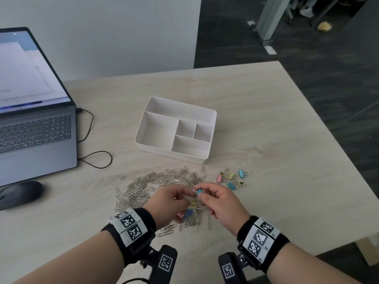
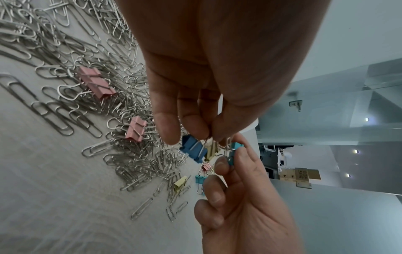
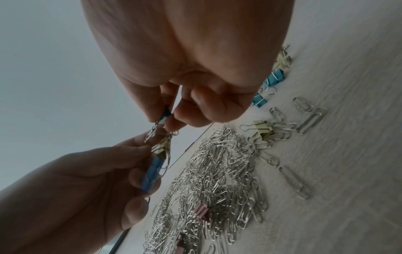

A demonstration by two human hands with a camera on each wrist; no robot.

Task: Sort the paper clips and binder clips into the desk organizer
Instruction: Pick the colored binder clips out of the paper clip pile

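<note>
My left hand (image 1: 190,194) and right hand (image 1: 202,193) meet just above a wide pile of silver paper clips (image 1: 164,181). The right hand (image 3: 165,120) pinches a teal binder clip (image 1: 198,191) between thumb and forefinger. The left hand (image 2: 208,135) pinches a tangle of clips by its wires. A dark blue binder clip (image 2: 193,148) and a yellow binder clip (image 3: 162,151) dangle from it, linked by paper clips to the teal one. Two pink binder clips (image 2: 95,84) lie in the pile. The white desk organizer (image 1: 158,132) stands behind with nothing in its compartments.
Several loose pastel binder clips (image 1: 231,177) lie right of the pile. A laptop (image 1: 34,128), a black mouse (image 1: 20,193) and a black cable (image 1: 96,158) are at the left. The table's right edge (image 1: 328,140) drops off to dark floor.
</note>
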